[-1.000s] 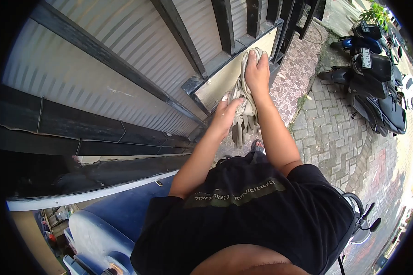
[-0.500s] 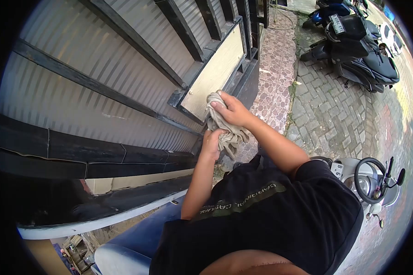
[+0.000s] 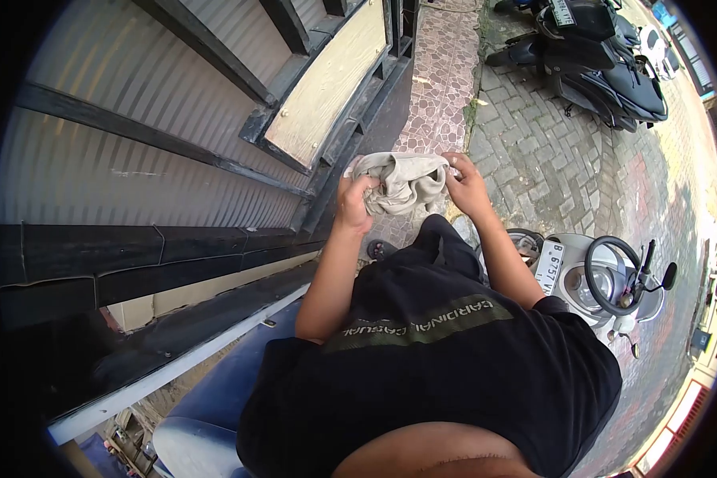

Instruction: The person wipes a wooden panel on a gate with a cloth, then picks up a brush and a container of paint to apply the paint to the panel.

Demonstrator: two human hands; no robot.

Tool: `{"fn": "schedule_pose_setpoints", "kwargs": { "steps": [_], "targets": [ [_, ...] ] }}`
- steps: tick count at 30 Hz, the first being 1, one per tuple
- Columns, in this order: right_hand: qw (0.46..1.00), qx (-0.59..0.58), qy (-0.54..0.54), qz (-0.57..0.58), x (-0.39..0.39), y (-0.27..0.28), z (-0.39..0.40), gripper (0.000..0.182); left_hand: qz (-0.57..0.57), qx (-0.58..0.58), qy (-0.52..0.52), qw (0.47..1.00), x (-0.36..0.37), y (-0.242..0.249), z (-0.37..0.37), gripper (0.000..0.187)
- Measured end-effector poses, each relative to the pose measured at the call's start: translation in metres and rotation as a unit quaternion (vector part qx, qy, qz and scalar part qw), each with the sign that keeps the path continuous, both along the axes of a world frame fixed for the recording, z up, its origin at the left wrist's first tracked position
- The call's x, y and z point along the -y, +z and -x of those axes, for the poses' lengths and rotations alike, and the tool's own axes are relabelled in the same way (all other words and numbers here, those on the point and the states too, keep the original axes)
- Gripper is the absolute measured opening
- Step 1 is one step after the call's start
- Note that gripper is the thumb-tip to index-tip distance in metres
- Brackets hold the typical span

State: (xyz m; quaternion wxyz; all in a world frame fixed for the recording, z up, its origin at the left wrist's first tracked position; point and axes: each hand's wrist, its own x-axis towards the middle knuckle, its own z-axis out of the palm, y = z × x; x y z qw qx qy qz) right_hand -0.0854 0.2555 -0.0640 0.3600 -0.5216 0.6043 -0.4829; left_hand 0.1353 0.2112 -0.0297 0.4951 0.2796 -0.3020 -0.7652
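A crumpled beige-grey cloth (image 3: 406, 185) is stretched between my two hands in front of my body. My left hand (image 3: 355, 199) grips its left end, with the thumb lying over the folds. At the right end, my right hand (image 3: 465, 183) pinches the cloth between thumb and fingers. The fabric sags in loose folds and hangs apart from the gate. Up and to the left of it is a cream wooden panel (image 3: 331, 88) set in the black metal gate frame.
Black gate bars (image 3: 135, 131) over ribbed sheeting fill the left side. Parked motorbikes (image 3: 589, 72) stand at upper right on grey pavers (image 3: 526, 159). A light scooter (image 3: 589, 279) is close on my right. A blue and white rounded object (image 3: 207, 422) sits at lower left.
My hands have moved apart, spreading the bunched cloth sideways. The right hand has come away from the panel's lower corner and gone right. My view has shifted to the right.
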Motion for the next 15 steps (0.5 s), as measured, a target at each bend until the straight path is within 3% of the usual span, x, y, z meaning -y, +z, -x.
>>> {"fn": "schedule_pose_setpoints", "kwargs": {
  "steps": [2,5,6,8,9,10,11,12,13,15],
  "targets": [
    [0.998,-0.047,-0.036,0.02,-0.001,-0.003,0.004,0.022,0.036,0.003,-0.004,0.999,0.001,0.008,0.014,0.035],
    [0.979,0.173,-0.073,-0.079,0.004,-0.015,0.015,0.032,0.024,-0.021,-0.046,0.998,0.004,0.014,0.042,0.038],
    [0.979,0.175,-0.063,-0.077,0.003,-0.012,0.021,0.032,0.007,-0.039,-0.052,0.998,0.007,0.01,0.053,0.04],
    [0.894,0.444,-0.012,-0.061,-0.003,0.002,0.032,0.047,-0.065,-0.088,-0.099,0.989,0.014,-0.001,0.075,0.042],
    [0.887,0.46,0.02,-0.037,-0.007,0.012,0.034,0.062,-0.07,-0.092,-0.127,0.985,0.015,-0.002,0.086,0.044],
    [0.885,0.463,0.03,-0.04,-0.009,0.005,0.041,0.062,-0.076,-0.095,-0.155,0.98,0.016,-0.002,0.097,0.046],
    [0.97,0.236,0.013,-0.05,-0.012,-0.008,0.054,0.065,-0.036,-0.086,-0.219,0.971,0.019,-0.015,0.107,0.055],
    [0.999,-0.005,-0.003,-0.05,-0.012,-0.016,0.065,0.067,-0.049,-0.074,-0.237,0.968,0.017,-0.017,0.117,0.053],
    [0.994,0.095,-0.025,-0.054,-0.009,-0.014,0.072,0.066,-0.049,-0.033,-0.241,0.969,0.014,-0.014,0.128,0.05],
    [0.991,0.121,-0.03,-0.05,-0.007,-0.018,0.099,0.06,-0.045,0.013,-0.24,0.97,0.026,-0.01,0.145,0.048]
  ]
}}
